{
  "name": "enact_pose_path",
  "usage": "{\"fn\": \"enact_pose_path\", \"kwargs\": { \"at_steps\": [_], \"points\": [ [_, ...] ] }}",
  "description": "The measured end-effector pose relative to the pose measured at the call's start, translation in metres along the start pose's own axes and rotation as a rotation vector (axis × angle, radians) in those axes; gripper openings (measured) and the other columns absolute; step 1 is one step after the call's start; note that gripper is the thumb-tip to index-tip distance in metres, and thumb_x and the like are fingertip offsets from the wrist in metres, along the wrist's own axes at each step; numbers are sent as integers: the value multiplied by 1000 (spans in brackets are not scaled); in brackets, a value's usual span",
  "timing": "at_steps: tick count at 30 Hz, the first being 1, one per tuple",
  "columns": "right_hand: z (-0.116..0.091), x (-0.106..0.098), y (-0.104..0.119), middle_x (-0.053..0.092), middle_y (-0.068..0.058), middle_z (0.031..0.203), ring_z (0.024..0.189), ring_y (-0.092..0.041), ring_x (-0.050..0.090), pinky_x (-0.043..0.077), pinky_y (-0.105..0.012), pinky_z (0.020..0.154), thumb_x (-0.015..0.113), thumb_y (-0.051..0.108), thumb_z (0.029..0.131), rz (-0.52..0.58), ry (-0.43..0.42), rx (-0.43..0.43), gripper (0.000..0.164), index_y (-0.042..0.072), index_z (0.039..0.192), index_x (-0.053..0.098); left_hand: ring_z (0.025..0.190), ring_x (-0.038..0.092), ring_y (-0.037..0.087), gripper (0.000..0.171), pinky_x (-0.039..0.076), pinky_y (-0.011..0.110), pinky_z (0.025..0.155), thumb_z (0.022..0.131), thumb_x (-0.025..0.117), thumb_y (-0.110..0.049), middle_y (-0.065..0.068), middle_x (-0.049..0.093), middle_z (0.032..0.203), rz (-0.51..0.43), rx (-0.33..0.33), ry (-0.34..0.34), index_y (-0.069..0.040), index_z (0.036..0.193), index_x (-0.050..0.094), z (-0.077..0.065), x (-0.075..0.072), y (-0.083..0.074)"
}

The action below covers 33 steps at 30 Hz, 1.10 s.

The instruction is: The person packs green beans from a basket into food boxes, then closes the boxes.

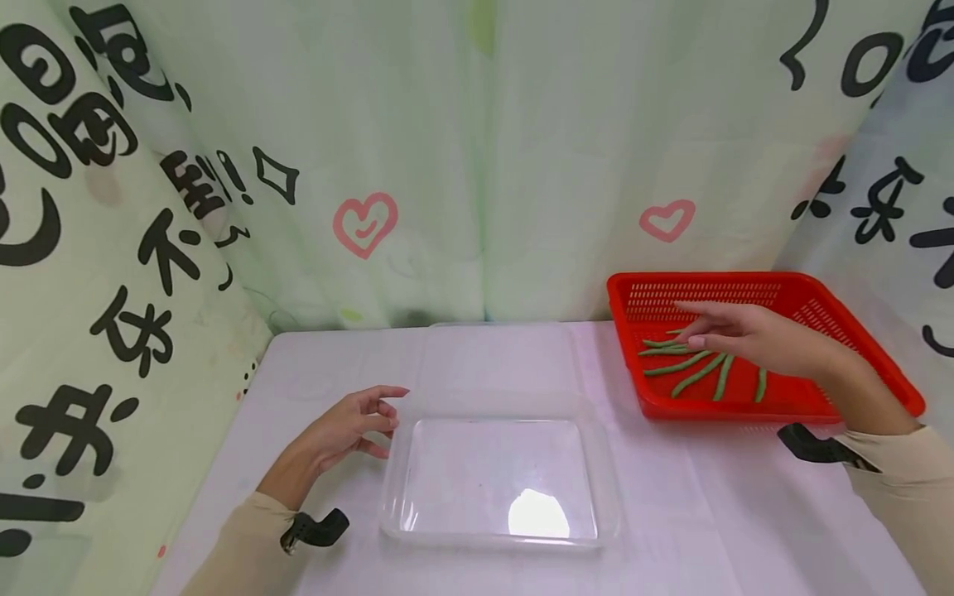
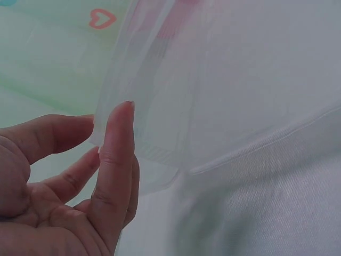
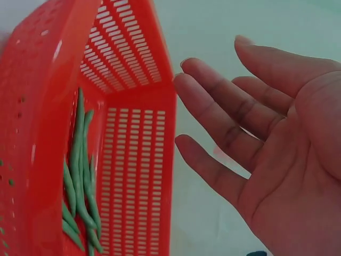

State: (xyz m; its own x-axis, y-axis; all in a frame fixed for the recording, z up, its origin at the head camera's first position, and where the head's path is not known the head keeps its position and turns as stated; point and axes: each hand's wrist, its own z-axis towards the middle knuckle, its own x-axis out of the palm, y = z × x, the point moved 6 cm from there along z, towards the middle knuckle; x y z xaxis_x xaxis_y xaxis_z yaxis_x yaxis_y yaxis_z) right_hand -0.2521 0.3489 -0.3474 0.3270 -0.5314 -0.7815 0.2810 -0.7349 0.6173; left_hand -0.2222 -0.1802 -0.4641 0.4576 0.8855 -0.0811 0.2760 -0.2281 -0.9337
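Observation:
A clear plastic container (image 1: 501, 480) sits on the white-covered table in the middle of the head view. My left hand (image 1: 346, 430) is at its left side, fingers loosely bent and fingertips right at the rim; the left wrist view shows a fingertip overlapping the clear wall (image 2: 154, 96). My right hand (image 1: 760, 335) hovers over a red plastic basket (image 1: 745, 407) at the right, fingers spread and nothing held. Several green beans (image 1: 696, 374) lie loose on the basket floor, partly hidden beneath that hand. From the right wrist, the beans (image 3: 80, 176) show along one basket wall.
A pale curtain (image 1: 447, 165) with dark lettering and pink hearts hangs behind and beside the table. White cloth (image 1: 335, 356) covers the tabletop. Black straps (image 1: 320, 528) circle both wrists. The basket stands to the container's back right, with cloth between them.

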Motion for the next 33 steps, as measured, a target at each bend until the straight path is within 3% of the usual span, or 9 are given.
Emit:
{"fn": "enact_pose_path", "kwargs": {
  "at_steps": [7, 13, 18, 24, 33],
  "points": [
    [9, -6, -14, 69, -7, 123, 107, -19, 67, 58, -24, 81, 69, 16, 97, -1, 92, -7, 57, 8, 149, 49, 86, 59, 20, 62, 63, 39, 71, 94, 67, -6, 8, 54, 102, -2, -7, -4, -1, 151, 42, 1, -1, -1],
    [20, -10, -24, 67, -4, 131, 115, -19, 64, 57, -25, 85, 73, 26, 94, -76, 189, -28, 59, 13, 148, 53, 87, 59, 20, 61, 63, 39, 72, 94, 66, -6, 8, 54, 103, 3, -12, -8, -1, 150, 42, 1, 0, 0],
    [28, -12, -34, 61, -7, 140, 128, -28, 54, 55, -26, 89, 78, 38, 87, -135, 236, 8, 68, 16, 147, 54, 87, 59, 20, 62, 63, 39, 71, 94, 66, -6, 8, 54, 103, -2, -14, -4, -1, 151, 42, 1, 1, 1],
    [33, -16, -48, 55, -13, 145, 132, -38, 46, 58, -39, 88, 83, 39, 81, -200, 239, 79, 78, 15, 148, 53, 87, 59, 20, 60, 63, 39, 70, 95, 65, -5, 7, 54, 102, -8, -10, -2, -1, 150, 42, 2, 1, 3],
    [45, -15, -68, 61, -11, 139, 129, -36, 53, 58, -27, 84, 83, 30, 83, -190, 290, 75, 68, 12, 143, 58, 87, 59, 20, 60, 63, 39, 70, 95, 64, -4, 8, 54, 103, -1, -15, -15, -2, 150, 43, 2, 0, 1]
  ]
}}
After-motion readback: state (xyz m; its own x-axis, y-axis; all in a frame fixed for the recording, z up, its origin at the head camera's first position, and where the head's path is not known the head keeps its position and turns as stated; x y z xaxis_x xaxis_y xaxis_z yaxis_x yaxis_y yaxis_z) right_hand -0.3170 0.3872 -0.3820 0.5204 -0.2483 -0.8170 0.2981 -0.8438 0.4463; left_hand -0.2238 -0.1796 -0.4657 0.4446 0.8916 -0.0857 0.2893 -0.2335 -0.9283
